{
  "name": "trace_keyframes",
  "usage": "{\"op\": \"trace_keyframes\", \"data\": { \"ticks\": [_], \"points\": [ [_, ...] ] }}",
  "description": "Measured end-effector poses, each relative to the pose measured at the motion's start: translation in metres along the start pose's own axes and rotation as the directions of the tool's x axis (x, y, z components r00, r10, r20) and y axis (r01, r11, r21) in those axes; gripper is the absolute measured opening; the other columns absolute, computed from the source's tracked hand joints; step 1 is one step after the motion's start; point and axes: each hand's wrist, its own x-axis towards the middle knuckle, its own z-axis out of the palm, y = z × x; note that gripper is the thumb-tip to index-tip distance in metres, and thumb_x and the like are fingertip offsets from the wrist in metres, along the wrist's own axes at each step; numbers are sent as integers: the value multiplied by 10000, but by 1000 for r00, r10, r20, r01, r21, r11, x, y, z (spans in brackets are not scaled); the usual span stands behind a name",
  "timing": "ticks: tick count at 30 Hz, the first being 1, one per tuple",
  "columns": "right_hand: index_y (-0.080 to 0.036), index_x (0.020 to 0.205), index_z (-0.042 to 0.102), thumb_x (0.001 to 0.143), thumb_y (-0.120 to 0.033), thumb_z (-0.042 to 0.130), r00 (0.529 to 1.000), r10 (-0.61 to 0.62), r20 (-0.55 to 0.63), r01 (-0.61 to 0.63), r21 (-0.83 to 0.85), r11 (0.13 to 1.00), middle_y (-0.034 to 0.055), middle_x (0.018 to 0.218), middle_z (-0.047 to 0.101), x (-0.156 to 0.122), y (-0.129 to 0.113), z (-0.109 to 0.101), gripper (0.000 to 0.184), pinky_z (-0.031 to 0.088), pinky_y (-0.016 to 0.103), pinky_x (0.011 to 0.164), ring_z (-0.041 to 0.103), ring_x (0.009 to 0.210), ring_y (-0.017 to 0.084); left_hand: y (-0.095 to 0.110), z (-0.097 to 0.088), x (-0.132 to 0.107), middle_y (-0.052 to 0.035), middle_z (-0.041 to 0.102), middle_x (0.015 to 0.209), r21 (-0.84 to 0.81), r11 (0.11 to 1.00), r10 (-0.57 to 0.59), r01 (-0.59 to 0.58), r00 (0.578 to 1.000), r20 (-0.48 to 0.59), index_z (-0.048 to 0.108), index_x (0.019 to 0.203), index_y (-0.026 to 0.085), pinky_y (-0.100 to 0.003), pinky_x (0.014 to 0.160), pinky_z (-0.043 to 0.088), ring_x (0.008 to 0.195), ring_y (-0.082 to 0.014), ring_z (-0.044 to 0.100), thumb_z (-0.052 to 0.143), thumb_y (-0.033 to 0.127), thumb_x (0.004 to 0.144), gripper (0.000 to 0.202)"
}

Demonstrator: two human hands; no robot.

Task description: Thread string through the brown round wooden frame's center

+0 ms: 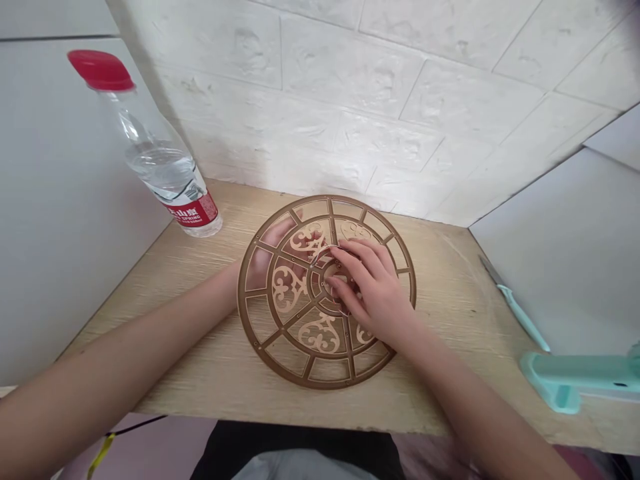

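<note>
A round brown openwork disc (280,330), with spokes, rings and pale scrollwork in its openings, sits tilted above the wooden tabletop. My left hand (274,241) is behind and beneath it, seen through the gaps on the left side, holding it from below. Its fingertips are partly hidden by the spokes and scrollwork. My right hand (383,287) lies over the disc's centre with fingers and thumb bent together. A thin curved edge shows by its fingertips, but what they pinch is mostly covered.
A water bottle (193,200) with a red cap stands at the back left. Along the right panel lies a knife (523,317) with a mint handle, near a mint-coloured tool (580,370). A white brick-pattern wall (300,133) closes off the back.
</note>
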Motion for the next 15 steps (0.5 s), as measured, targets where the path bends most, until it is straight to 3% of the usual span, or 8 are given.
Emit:
{"op": "trace_keyframes", "data": {
  "ticks": [2,6,11,15],
  "points": [
    [-177,1253,537,900,-210,541,999,8,-34,-8,9,1000,107,1238,590,0,1,1,355,422,470,1024,468,1186,263,0,-4,0,-93,709,831,-145,983,-97,109,991,89,662,961,153,-380,738,503,875,-253,642,316,668,870,627],
    [-193,1227,548,881,-131,554,994,2,-109,3,48,999,82,1149,629,-1,3,3,351,458,431,969,508,1078,237,-3,-9,1,-108,727,839,-407,841,-229,356,916,329,662,978,154,-398,761,497,916,-295,643,245,824,762,819],
    [-211,1275,518,888,-64,494,991,13,-133,-2,88,996,71,994,639,-3,4,4,415,486,409,879,538,945,215,-3,-16,1,-124,726,937,-476,756,-243,449,868,433,634,1043,137,-439,825,486,972,-327,634,305,881,673,893],
    [-215,1244,549,894,-65,474,990,45,-135,-33,86,996,74,967,619,-3,3,2,388,484,397,837,516,920,215,5,-17,-1,-125,718,986,-442,782,-251,440,871,423,601,1092,123,-444,848,482,997,-322,630,291,804,742,826]
  ]
}}
